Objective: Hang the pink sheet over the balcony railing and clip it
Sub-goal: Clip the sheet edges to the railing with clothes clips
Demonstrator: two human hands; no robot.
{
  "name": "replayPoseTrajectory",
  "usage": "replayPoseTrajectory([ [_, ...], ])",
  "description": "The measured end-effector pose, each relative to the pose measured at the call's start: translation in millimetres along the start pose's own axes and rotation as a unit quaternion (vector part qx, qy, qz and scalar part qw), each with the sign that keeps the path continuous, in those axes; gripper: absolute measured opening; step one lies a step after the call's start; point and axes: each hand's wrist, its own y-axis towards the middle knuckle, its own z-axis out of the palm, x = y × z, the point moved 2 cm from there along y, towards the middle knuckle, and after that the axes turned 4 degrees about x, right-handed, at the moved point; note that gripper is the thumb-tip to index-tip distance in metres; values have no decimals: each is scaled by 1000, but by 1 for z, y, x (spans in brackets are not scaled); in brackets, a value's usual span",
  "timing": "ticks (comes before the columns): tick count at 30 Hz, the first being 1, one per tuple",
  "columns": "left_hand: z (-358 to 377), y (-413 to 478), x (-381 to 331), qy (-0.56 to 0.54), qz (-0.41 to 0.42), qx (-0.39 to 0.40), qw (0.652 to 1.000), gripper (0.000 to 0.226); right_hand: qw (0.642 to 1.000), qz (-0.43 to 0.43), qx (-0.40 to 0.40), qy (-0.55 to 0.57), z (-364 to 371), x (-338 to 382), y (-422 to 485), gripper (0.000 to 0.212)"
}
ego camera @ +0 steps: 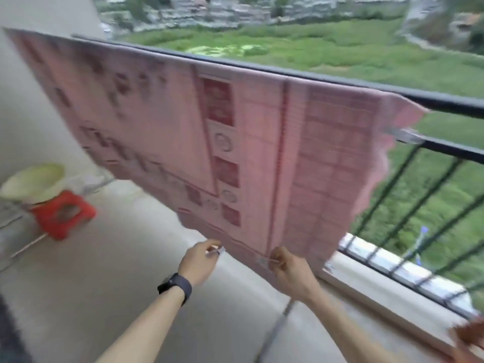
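Observation:
The pink patterned sheet (pixel 162 132) hangs draped over the black balcony railing (pixel 445 102), its lower edge lifted toward me. My right hand (pixel 290 271) pinches the sheet's bottom edge, with a thin clip-like piece at its fingertips. My left hand (pixel 199 260), with a black watch on the wrist, holds a small pale clip (pixel 216 250) just left of that edge, apart from the cloth. A clear clip (pixel 404 134) sits on the railing's lower bar at the sheet's right side. The frame is blurred.
A red plastic stool (pixel 62 213) with a pale basin (pixel 31 182) on it stands at the left by the wall. Railing bars and a low ledge (pixel 392 292) run along the right. Far below lie green fields.

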Motion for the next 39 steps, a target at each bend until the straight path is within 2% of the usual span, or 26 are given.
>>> replayPoseTrajectory([
  [6, -183, 14, 91, 12, -30, -146, 989, 34, 980, -193, 1, -50, 38, 190, 97, 14],
  [10, -282, 26, 144, 14, -57, -222, 973, 30, 959, -280, -1, -54, 77, 296, 163, 32],
  [11, -306, 32, 155, 22, -58, -239, 969, 28, 955, -293, 0, -43, 88, 321, 179, 28],
  [13, -355, 48, 180, 35, -57, -271, 960, 26, 952, -306, 15, -5, 118, 366, 221, 6],
  [16, -428, 80, 222, 52, -60, -310, 948, 26, 940, -339, 12, 41, 163, 433, 286, 17],
  [18, -482, 104, 252, 34, -74, -340, 937, 25, 934, -348, 32, 77, 199, 483, 334, 17],
  [24, -601, 164, 310, -16, -92, -355, 930, 22, 921, -368, 60, 111, 263, 600, 434, 16],
  [29, -692, 223, 375, -10, -100, -361, 927, 17, 919, -378, 81, 73, 310, 687, 520, 40],
  [34, -788, 302, 446, 0, -105, -344, 933, 22, 924, -375, 40, 58, 371, 765, 619, 41],
  [39, -891, 389, 494, 15, -78, -321, 944, 36, 934, -349, 11, 74, 400, 843, 699, 37],
])
